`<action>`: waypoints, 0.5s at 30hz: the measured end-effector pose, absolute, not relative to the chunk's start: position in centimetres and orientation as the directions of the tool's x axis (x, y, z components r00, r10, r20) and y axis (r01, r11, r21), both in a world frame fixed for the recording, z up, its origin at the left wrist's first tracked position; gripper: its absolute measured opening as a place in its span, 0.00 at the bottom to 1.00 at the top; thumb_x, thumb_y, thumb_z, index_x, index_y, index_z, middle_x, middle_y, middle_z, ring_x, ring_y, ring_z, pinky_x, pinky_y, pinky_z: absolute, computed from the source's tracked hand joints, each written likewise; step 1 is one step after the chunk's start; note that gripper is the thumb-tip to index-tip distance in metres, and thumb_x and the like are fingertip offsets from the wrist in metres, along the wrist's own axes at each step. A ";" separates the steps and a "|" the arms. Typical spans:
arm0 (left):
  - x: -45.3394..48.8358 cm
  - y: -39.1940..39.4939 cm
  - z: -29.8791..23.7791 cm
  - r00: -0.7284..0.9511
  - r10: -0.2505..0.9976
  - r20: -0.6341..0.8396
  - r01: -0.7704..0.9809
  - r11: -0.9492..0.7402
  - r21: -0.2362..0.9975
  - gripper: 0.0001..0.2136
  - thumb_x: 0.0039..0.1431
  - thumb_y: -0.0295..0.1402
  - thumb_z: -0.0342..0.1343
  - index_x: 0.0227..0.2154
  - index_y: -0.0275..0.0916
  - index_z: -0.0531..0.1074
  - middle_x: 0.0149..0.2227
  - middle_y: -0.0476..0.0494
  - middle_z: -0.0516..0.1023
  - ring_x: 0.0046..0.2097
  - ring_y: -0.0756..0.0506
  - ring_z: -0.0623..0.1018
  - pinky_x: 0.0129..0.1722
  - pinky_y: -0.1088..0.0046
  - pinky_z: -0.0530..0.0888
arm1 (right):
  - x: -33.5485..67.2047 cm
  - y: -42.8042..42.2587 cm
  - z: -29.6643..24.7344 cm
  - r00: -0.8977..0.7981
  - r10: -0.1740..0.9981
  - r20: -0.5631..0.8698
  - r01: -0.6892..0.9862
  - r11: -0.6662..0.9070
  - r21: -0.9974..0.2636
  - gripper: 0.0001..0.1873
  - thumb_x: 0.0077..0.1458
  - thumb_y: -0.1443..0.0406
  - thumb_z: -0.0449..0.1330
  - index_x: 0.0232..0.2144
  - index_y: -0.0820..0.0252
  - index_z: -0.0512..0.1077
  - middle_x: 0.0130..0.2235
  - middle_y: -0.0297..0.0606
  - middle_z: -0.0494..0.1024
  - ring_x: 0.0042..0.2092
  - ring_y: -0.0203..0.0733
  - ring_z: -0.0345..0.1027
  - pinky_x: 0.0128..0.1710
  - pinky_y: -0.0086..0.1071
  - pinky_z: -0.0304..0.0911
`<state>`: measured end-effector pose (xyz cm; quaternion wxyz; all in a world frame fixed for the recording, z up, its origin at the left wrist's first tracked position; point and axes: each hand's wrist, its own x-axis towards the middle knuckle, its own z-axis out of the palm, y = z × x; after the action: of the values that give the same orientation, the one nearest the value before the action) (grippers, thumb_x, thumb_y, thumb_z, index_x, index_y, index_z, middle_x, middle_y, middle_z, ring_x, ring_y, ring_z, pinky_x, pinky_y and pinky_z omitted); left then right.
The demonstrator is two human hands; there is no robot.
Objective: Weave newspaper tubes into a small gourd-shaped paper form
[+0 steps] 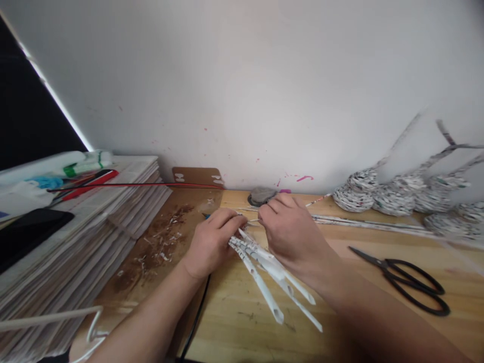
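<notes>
My left hand is closed around a bundle of rolled paper tubes, whose white open ends fan out toward me over the table. Close beside it, my right hand is closed in a pinch, with a thin paper strand running between the two hands. Its fingertips are partly hidden. Long printed paper tubes lie on the table beyond my right hand. Behind the hands sits a small grey lump on a dark round base.
Black scissors lie at right. Woven paper pieces stand along the wall. At left is a tall newspaper stack bearing a dark phone and bottles. Paper scraps litter a brown board; a black cable crosses its edge.
</notes>
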<state>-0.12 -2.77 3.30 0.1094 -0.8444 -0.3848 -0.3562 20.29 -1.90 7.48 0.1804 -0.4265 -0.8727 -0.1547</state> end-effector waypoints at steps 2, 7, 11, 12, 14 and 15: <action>-0.1 -2.8 3.3 0.453 0.578 0.679 0.731 -0.676 0.088 0.09 0.62 0.28 0.56 0.43 0.37 0.76 0.40 0.39 0.80 0.40 0.44 0.79 0.38 0.70 0.76 | 20.4 -1.8 7.6 -0.561 0.682 0.469 0.804 0.584 0.113 0.05 0.57 0.73 0.60 0.30 0.62 0.74 0.33 0.43 0.78 0.42 0.51 0.63 0.41 0.40 0.52; -0.2 -2.7 3.5 0.422 0.585 0.692 0.730 -0.673 0.124 0.09 0.62 0.26 0.54 0.43 0.37 0.76 0.39 0.40 0.80 0.40 0.44 0.79 0.38 0.70 0.76 | 20.7 -1.6 7.9 -0.557 0.642 0.528 0.792 0.601 0.106 0.06 0.60 0.70 0.61 0.30 0.61 0.74 0.34 0.40 0.79 0.44 0.49 0.65 0.42 0.40 0.53; -0.3 -2.5 3.3 0.418 0.593 0.688 0.733 -0.668 0.131 0.09 0.61 0.26 0.55 0.43 0.38 0.76 0.39 0.41 0.80 0.40 0.44 0.79 0.39 0.70 0.76 | 20.7 -1.3 7.8 -0.545 0.638 0.544 0.802 0.585 0.117 0.06 0.60 0.68 0.63 0.30 0.62 0.74 0.34 0.43 0.79 0.45 0.51 0.66 0.42 0.41 0.55; -0.4 -2.5 3.2 0.415 0.593 0.690 0.731 -0.669 0.135 0.09 0.61 0.26 0.56 0.43 0.38 0.77 0.39 0.41 0.79 0.40 0.44 0.79 0.39 0.70 0.76 | 20.7 -1.3 7.8 -0.545 0.638 0.544 0.804 0.583 0.122 0.07 0.61 0.67 0.62 0.30 0.63 0.74 0.35 0.44 0.79 0.45 0.52 0.66 0.42 0.41 0.55; -0.5 -2.3 2.8 0.390 0.598 0.700 0.728 -0.666 0.163 0.09 0.60 0.27 0.57 0.43 0.38 0.77 0.39 0.41 0.79 0.40 0.44 0.78 0.39 0.70 0.76 | 20.7 -1.5 7.9 -0.548 0.628 0.552 0.796 0.594 0.115 0.09 0.63 0.65 0.61 0.30 0.63 0.75 0.34 0.44 0.79 0.46 0.53 0.67 0.43 0.42 0.57; -0.6 -2.1 2.6 0.369 0.601 0.709 0.721 -0.666 0.189 0.09 0.60 0.27 0.57 0.43 0.38 0.77 0.39 0.41 0.79 0.40 0.45 0.78 0.40 0.70 0.76 | 20.7 -1.7 8.1 -0.549 0.623 0.557 0.789 0.606 0.101 0.10 0.64 0.63 0.60 0.31 0.63 0.75 0.35 0.44 0.80 0.47 0.54 0.68 0.45 0.43 0.58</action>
<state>-0.63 -2.11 2.57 0.0766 -0.8238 -0.4012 -0.3932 20.70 -1.68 8.07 0.2408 -0.4091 -0.8631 -0.1725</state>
